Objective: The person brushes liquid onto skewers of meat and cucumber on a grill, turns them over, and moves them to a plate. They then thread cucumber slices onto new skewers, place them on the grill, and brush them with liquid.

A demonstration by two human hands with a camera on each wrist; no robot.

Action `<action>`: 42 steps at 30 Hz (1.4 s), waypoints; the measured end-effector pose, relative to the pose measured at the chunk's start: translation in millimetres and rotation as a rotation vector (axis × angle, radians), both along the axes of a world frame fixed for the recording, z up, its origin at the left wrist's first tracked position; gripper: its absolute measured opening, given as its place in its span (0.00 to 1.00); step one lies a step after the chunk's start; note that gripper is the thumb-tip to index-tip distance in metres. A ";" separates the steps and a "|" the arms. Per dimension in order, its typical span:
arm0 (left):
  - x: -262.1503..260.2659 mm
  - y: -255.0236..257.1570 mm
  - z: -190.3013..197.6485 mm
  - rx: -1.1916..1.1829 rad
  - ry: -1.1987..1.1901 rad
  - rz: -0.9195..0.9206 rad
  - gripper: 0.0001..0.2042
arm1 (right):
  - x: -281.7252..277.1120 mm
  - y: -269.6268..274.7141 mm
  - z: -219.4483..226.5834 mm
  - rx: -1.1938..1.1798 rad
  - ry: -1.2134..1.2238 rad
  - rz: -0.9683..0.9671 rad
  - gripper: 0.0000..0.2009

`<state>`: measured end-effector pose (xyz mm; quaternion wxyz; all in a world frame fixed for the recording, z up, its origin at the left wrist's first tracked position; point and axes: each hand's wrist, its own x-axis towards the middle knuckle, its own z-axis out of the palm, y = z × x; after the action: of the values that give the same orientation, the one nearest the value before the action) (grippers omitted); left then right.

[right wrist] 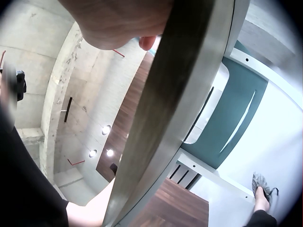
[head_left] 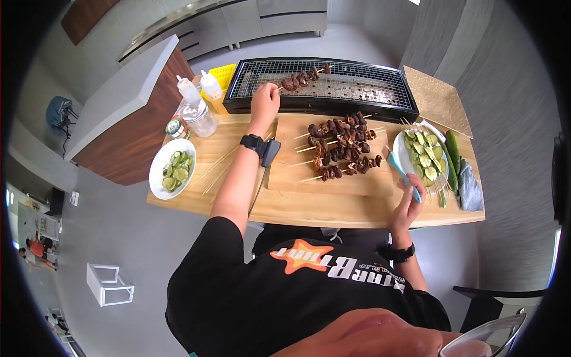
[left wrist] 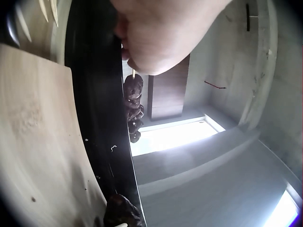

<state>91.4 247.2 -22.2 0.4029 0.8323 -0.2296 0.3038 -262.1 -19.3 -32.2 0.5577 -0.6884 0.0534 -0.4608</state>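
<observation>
In the head view my left hand (head_left: pixel 264 107) is at the front left of the black grill (head_left: pixel 321 110). It pinches the bare end of a mushroom skewer (head_left: pixel 302 79), whose dark brown pieces lie along the wire grate. The left wrist view shows that skewer (left wrist: pixel 134 92) pointing away from the fingers. My right hand (head_left: pixel 407 205) holds a light-blue basting brush (head_left: pixel 403 168) by its handle near the table's front edge, bristle end toward the cutting board (head_left: pixel 351 185). Several more mushroom skewers (head_left: pixel 339 149) lie on that board.
A white plate (head_left: pixel 399 160) of sliced green vegetable skewers sits right, beside whole cucumbers (head_left: pixel 453 152) and a grey cloth (head_left: pixel 470 187). Left are a bowl (head_left: pixel 156 178) of cucumber slices, squeeze bottles (head_left: pixel 211 86), a glass jar (head_left: pixel 201 122) and a knife (head_left: pixel 269 156).
</observation>
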 end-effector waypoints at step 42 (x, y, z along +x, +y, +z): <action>-2.3 7.4 9.9 0.053 0.045 0.019 0.05 | 301.6 11.1 109.1 -0.525 0.231 0.122 0.11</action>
<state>89.1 254.7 -12.3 0.3828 0.8514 -0.2207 0.2827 39.5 -8.2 77.0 0.3774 -0.8590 -0.0457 -0.3430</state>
